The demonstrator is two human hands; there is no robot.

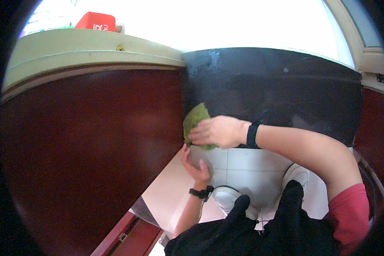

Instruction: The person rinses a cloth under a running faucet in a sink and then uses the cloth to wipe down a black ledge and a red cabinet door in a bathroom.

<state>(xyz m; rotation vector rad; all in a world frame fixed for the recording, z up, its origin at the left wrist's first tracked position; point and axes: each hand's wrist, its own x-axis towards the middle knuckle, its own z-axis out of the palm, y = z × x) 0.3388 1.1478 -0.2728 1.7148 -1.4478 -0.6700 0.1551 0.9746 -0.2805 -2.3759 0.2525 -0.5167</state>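
Observation:
My right hand lies over a green cloth, pressing it against the left end of a dark slab. The cloth sticks out above and below the fingers, close to where the slab meets a dark red panel. Lower down, my left hand is raised with its fingers apart and nothing seen in it. Its fingertips come up to the slab's front corner, just beneath the cloth; whether they touch is hard to tell. Pale scuffs and a whitish patch mark the slab.
Behind the dark red panel runs a cream ledge with a yellow screw; a red object bearing writing stands beyond it. A cream frame edges the right side. White shoes stand on the tiled floor below.

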